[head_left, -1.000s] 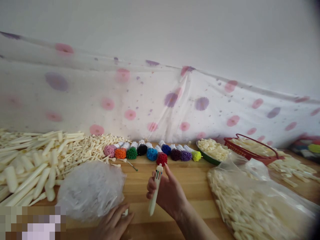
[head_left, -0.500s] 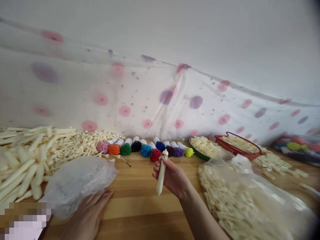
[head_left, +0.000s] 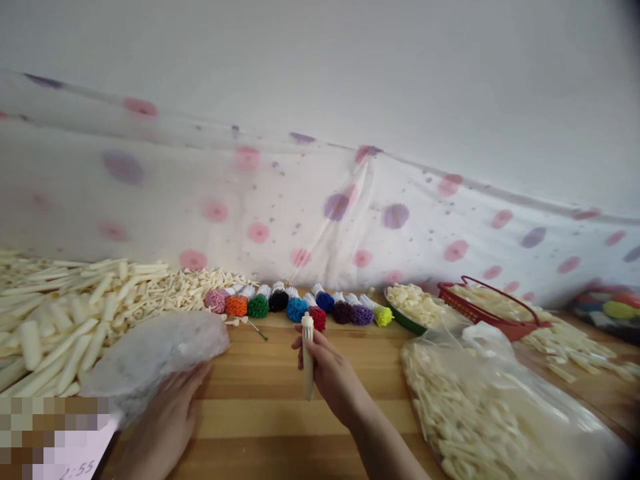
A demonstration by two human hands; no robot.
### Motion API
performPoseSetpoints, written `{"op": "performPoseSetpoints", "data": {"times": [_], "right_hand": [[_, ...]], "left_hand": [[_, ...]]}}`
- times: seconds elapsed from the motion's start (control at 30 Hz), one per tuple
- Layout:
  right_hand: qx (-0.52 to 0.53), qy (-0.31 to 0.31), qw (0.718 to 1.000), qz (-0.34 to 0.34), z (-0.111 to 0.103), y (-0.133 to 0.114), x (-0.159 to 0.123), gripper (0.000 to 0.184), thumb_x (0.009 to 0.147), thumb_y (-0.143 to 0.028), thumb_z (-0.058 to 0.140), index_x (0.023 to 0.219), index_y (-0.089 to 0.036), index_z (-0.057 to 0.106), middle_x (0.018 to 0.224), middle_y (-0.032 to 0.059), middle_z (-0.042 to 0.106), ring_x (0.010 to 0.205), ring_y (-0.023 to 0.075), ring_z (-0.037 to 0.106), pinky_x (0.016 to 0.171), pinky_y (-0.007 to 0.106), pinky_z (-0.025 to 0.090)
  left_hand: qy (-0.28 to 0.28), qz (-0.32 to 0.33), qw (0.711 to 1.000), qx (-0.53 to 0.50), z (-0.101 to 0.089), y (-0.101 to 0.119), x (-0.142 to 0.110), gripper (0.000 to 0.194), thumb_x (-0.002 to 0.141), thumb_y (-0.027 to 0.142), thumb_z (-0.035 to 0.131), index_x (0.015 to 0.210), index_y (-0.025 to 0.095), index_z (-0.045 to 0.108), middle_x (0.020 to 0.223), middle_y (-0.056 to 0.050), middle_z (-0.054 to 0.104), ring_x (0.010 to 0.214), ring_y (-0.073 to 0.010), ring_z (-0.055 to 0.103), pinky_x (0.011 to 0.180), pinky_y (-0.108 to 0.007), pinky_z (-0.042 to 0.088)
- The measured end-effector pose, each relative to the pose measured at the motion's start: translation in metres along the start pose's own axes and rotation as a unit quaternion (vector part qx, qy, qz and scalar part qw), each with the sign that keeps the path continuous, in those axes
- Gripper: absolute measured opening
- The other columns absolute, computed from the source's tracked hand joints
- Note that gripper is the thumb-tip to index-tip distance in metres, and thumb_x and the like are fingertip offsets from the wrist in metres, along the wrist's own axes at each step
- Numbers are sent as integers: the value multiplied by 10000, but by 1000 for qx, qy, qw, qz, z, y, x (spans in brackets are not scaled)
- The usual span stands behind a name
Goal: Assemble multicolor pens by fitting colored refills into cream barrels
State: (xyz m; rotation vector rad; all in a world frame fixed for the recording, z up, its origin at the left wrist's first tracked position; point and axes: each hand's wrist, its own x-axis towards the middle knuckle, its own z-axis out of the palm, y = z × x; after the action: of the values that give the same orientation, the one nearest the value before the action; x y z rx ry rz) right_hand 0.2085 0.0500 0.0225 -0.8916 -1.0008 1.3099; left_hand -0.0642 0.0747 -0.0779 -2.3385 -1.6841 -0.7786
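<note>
My right hand (head_left: 333, 373) is closed around a cream-coloured multicolour pen (head_left: 308, 360). The pen stands nearly upright above the table, its top with small coloured sliders pointing up. My left hand (head_left: 167, 417) lies low at the left, its fingers stretched out against the side of a crumpled clear plastic bag (head_left: 160, 353). The bag partly covers a few fingertips. What is inside this bag is hard to make out. Behind the pen, a row of bundles of white-stemmed pieces with coloured tips crosses the table, among them a red bundle (head_left: 317, 317) and a blue one (head_left: 297, 309).
Cream tubular pieces (head_left: 75, 333) are heaped at the left. On the right lie a clear bag of cream pieces (head_left: 460, 407), a green-rimmed dish (head_left: 407, 323) and a red basket (head_left: 515, 329). A green-tipped stick (head_left: 260, 331) rests on the wooden table (head_left: 260, 400). A flowered sheet (head_left: 280, 193) hangs behind.
My right hand has moved the pen to the left and turned it more upright. My left hand and the plastic bag have shifted left across the table. The view has tilted slightly up and left.
</note>
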Motion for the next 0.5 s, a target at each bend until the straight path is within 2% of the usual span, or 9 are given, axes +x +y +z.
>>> {"op": "performPoseSetpoints", "data": {"times": [0.07,0.13,0.23,0.3,0.4,0.5], "right_hand": [[-39,-4,999,-11,0,1,0,327,688,-302,705,966,-161,605,762,8,619,587,107,529,569,237,441],[-82,8,996,-24,1,5,1,355,655,-274,723,960,-178,571,685,-17,596,535,116,525,494,237,427],[-148,47,987,-51,0,13,3,335,682,-285,694,947,-219,499,576,-79,520,392,92,423,379,207,318],[-187,73,976,-77,-1,16,3,294,701,-291,678,911,-228,483,548,-95,476,397,86,380,405,209,291],[-239,98,959,-118,-2,15,3,219,711,-304,653,849,-215,508,598,-69,474,523,114,424,515,236,334],[-284,104,944,-130,-3,17,4,158,746,-327,567,829,-198,531,625,-49,484,564,133,454,552,250,357]], "left_hand": [[2,-2,1000,-6,-2,2,-1,506,703,0,383,1108,159,642,1138,-76,691,1062,-217,622,959,-397,468],[2,-3,1000,-9,-3,4,-2,503,705,4,384,1106,159,646,1148,-77,686,1081,-222,611,969,-405,459],[-1,1,1000,-8,-2,9,-3,491,704,17,389,1097,141,656,1152,-95,682,1087,-236,607,969,-418,455],[-4,7,1000,-5,-1,12,-4,435,745,69,405,1082,151,667,1149,-98,684,1079,-242,612,963,-427,459],[-13,24,1000,1,0,16,-5,367,800,167,425,1064,187,680,1144,-88,690,1077,-257,614,946,-459,469],[-25,42,999,-7,0,20,-6,365,796,175,434,1061,222,681,1119,-62,706,1055,-263,630,947,-477,467]]}}
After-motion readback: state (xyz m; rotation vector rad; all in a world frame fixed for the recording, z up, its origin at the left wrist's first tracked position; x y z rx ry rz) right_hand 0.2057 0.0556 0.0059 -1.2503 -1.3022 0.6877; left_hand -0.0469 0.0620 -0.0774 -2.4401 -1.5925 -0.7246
